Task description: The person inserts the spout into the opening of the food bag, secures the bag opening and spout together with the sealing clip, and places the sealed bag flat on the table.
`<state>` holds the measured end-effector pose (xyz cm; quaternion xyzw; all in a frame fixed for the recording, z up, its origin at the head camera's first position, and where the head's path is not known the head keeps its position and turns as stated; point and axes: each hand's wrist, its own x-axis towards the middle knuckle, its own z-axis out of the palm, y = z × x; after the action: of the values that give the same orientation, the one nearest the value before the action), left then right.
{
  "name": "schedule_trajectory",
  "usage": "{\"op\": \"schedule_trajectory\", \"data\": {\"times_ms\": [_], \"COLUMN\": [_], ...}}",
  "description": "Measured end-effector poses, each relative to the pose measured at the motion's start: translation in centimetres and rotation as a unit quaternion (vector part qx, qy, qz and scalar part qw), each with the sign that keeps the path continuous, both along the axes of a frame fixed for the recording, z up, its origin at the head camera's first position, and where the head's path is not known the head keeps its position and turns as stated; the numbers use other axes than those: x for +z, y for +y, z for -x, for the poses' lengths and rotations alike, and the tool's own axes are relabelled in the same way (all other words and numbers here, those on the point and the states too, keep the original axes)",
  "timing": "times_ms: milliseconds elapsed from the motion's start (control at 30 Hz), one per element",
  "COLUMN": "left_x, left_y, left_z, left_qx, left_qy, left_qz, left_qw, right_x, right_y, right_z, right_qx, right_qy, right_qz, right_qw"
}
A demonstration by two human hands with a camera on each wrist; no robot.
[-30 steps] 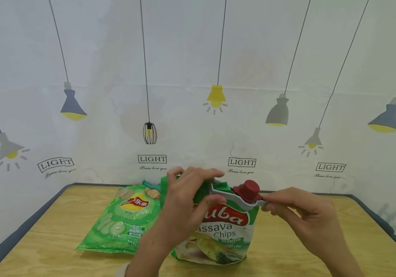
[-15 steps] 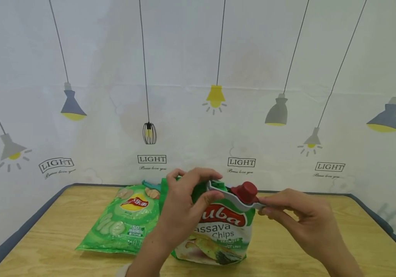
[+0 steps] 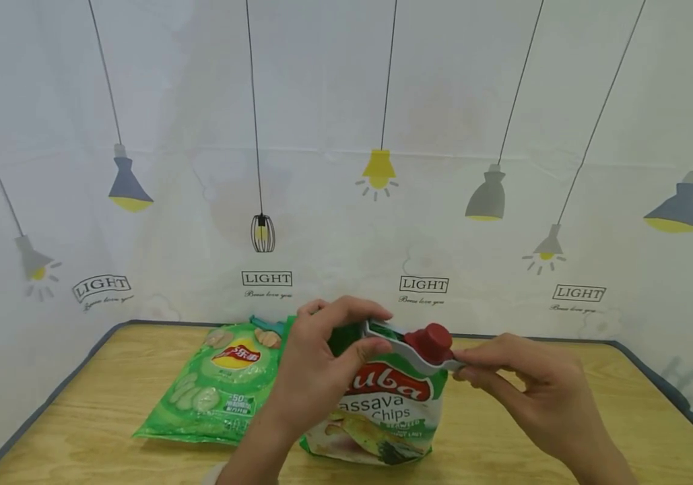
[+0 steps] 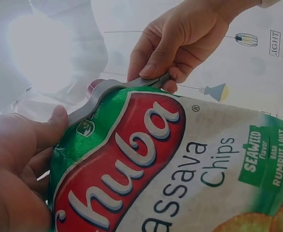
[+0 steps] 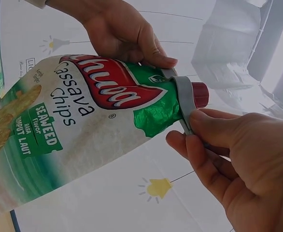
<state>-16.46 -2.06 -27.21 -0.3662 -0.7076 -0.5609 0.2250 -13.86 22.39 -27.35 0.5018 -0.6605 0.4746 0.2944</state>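
A green and white bag of cassava chips [image 3: 382,417] stands upright on the table. Across its top lies a grey bag clip [image 3: 409,350] with a red spout cap [image 3: 431,342]. My left hand [image 3: 316,364] holds the left end of the clip and the bag's top between thumb and fingers. At the clip's other end, my right hand [image 3: 534,377] pinches the tip between thumb and index finger. In the right wrist view the clip [image 5: 184,99] spans the bag's top edge, the red cap [image 5: 200,95] pointing away from the bag.
A green bag of potato chips [image 3: 219,384] lies to the left on the wooden table [image 3: 79,417]. A teal strip, perhaps another clip [image 3: 264,325], sits at its top edge. Behind the table hangs a pale backdrop [image 3: 322,236] printed with lamps.
The clip and both hands have sunk slightly, and the bag's top has lowered with them. Both hands keep hold of the clip throughout. The other chip bag has stayed put.
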Motion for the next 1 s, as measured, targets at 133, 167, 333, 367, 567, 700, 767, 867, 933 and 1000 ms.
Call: {"op": "schedule_trajectory", "data": {"times_ms": [133, 167, 333, 367, 567, 700, 767, 867, 933, 1000], "left_x": [0.23, 0.29, 0.58, 0.57, 0.33, 0.36, 0.44, 0.56, 0.6, 0.64], "left_y": [-0.03, -0.05, -0.2, -0.18, 0.35, 0.49, 0.5, 0.51, 0.48, 0.42], "left_z": [0.09, 0.11, 0.13, 0.14, 0.26, 0.27, 0.25, 0.2, 0.18, 0.17], "left_qx": [0.003, 0.004, 0.008, 0.01, 0.032, 0.03, 0.024, 0.016, 0.009, -0.002], "left_qy": [-0.036, -0.043, -0.057, -0.055, -0.025, -0.024, -0.036, -0.066, -0.089, -0.11], "left_qz": [-0.01, -0.01, -0.01, -0.011, -0.03, -0.038, -0.044, -0.057, -0.066, -0.073], "left_qw": [0.9993, 0.999, 0.9983, 0.9984, 0.9987, 0.9985, 0.9981, 0.996, 0.9938, 0.9912], "right_x": [0.08, 0.11, 0.31, 0.36, 0.45, 0.52, 0.61, 0.76, 0.83, 0.88], "right_y": [-0.08, -0.09, -0.22, -0.26, -0.31, -0.27, -0.32, -0.48, -0.56, -0.64], "right_z": [0.0, 0.0, -0.03, -0.03, -0.05, -0.14, -0.12, 0.01, 0.08, 0.17], "right_qx": [-0.007, -0.009, -0.017, -0.018, -0.022, -0.023, -0.022, -0.014, -0.014, -0.014], "right_qy": [0.0, 0.001, 0.003, 0.004, 0.0, -0.009, -0.009, -0.004, -0.001, 0.002], "right_qz": [0.0, 0.0, 0.0, 0.0, 0.0, 0.001, 0.001, 0.003, 0.004, 0.005], "right_qw": [1.0, 1.0, 0.9999, 0.9998, 0.9997, 0.9997, 0.9997, 0.9999, 0.9999, 0.9999]}}
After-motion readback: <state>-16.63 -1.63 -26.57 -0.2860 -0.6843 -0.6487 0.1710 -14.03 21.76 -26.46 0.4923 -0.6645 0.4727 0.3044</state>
